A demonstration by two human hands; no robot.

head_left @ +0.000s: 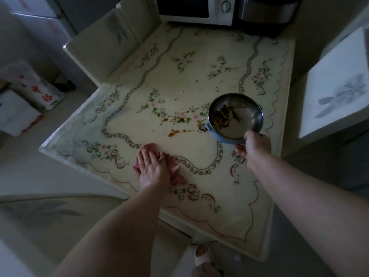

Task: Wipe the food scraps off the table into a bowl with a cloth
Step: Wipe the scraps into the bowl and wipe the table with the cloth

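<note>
Seen from above, a person stands at the near edge of a worktop (259,62) covered in a cream, flower-patterned cloth. The left hand (152,168) lies flat, fingers spread, pressing a crumpled pink cloth (175,168) against the worktop near its near-left edge. The right hand (255,143) grips the near rim of a metal bowl (245,114), holding it tilted over the right side of the worktop; whether its far edge touches the surface cannot be told. Dark food scraps (221,118) are already heaped inside the bowl on its left side. Between cloth and bowl, brown sauce smears and crumbs (175,132) are scattered across the middle of the worktop, with one reddish piece (200,125) just beside the bowl's left rim and finer specks farther off. A microwave (195,9) and a dark appliance (265,13) sit at the far end. The job looks partly done: some scraps are collected, but the spill in the middle remains. The likely next move is to sweep the cloth rightward and away through the smears toward the bowl, with the bowl's lip held low enough to catch what is pushed. The wet smears may streak rather than lift, so more than one pass could be needed.
</note>
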